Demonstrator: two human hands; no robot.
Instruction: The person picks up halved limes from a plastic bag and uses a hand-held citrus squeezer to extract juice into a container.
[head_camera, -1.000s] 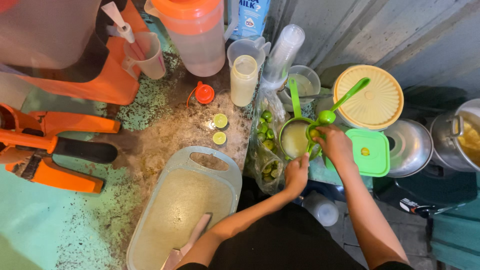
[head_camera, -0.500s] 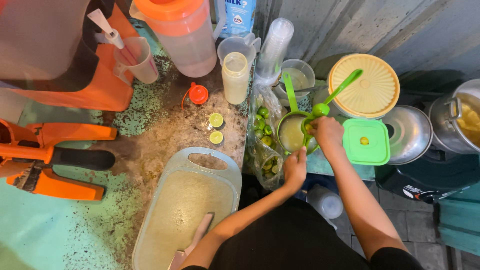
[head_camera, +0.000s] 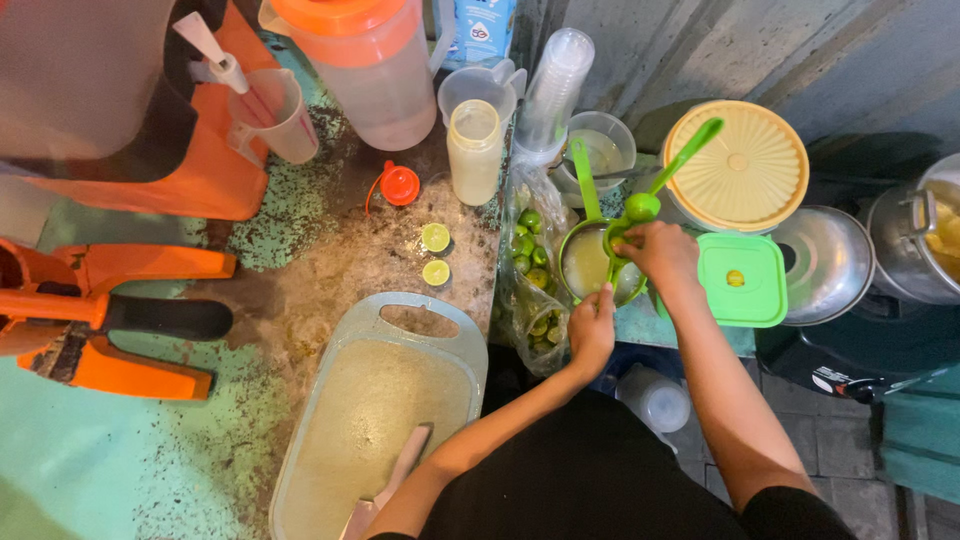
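My right hand (head_camera: 662, 252) grips a green handheld citrus squeezer (head_camera: 645, 203) with its long handles spread, held over a metal bowl (head_camera: 590, 265) of pale juice. My left hand (head_camera: 592, 330) rests on the bowl's near rim, fingers curled against it. Two lime halves (head_camera: 436, 254) lie cut side up on the worn countertop to the left. A clear plastic bag of small green limes (head_camera: 533, 268) hangs beside the bowl.
A pale cutting board (head_camera: 380, 400) with a knife (head_camera: 385, 482) lies near me. Behind stand an orange-lidded pitcher (head_camera: 372, 62), a juice bottle (head_camera: 474, 150), stacked cups (head_camera: 558, 85), a yellow lid (head_camera: 740, 165), a green-lidded box (head_camera: 742, 278), metal pots (head_camera: 925, 235) and an orange press (head_camera: 110, 320) at left.
My right hand has drawn the squeezer slightly nearer over the bowl. My left hand has stayed on the bowl's rim.
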